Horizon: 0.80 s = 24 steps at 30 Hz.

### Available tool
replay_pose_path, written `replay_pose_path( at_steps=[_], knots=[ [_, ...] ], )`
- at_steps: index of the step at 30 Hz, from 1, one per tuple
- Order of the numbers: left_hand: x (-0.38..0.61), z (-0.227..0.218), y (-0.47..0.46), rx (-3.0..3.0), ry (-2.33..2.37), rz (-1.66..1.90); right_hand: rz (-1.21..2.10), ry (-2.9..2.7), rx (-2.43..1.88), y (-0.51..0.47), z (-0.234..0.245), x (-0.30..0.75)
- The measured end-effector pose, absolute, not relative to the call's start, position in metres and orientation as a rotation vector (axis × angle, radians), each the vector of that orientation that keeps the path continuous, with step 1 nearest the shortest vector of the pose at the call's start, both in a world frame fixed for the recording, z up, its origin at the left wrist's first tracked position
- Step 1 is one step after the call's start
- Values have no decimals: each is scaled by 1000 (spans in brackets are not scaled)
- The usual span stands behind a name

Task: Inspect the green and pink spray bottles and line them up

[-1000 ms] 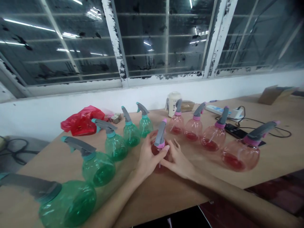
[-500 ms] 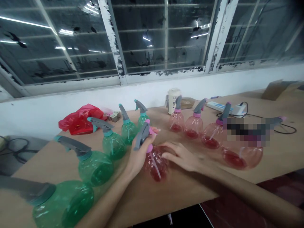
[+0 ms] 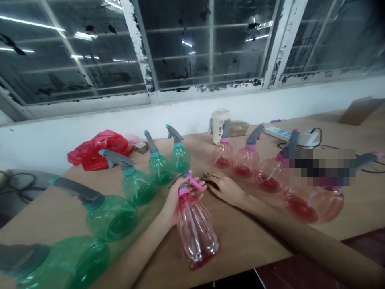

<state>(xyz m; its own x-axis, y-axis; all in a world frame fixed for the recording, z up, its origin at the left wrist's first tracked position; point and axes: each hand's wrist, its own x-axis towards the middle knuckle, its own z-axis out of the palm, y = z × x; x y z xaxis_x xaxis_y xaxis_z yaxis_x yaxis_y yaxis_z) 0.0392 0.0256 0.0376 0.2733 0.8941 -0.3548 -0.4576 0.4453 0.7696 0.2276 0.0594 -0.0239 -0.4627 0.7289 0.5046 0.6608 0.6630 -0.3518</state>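
My left hand (image 3: 172,200) is closed around the neck of a clear pink spray bottle (image 3: 198,233) with a grey and pink trigger head. The bottle is tilted, its base pointing towards me, with a little red liquid low in it. My right hand (image 3: 225,188) rests on the table just right of that bottle's head, fingers spread and holding nothing. To the left runs a row of several green spray bottles (image 3: 140,188) with grey and teal heads. Several more pink spray bottles (image 3: 246,160) stand in a row to the right, one partly hidden by a blurred patch.
At the back left lies a red plastic bag (image 3: 100,150). A white cup (image 3: 220,125) stands by the wall, near a power strip (image 3: 288,135) with cables. A cardboard box (image 3: 359,110) sits far right. The wooden table (image 3: 252,247) ends in front of me.
The held pink bottle has gone from roughly upright to tilted, its base swung towards me. My right hand has come away from its side and now lies on the table.
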Motion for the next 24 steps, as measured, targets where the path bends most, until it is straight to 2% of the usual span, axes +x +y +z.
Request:
replay_pose_path(
  at_steps=[16,24],
  knots=[
    [41,28,24,553,819,861,476,-2091,-1051,67,-21,243],
    [40,25,27,552,799,840,450,-2123,-1076,65,-22,244]
  ],
)
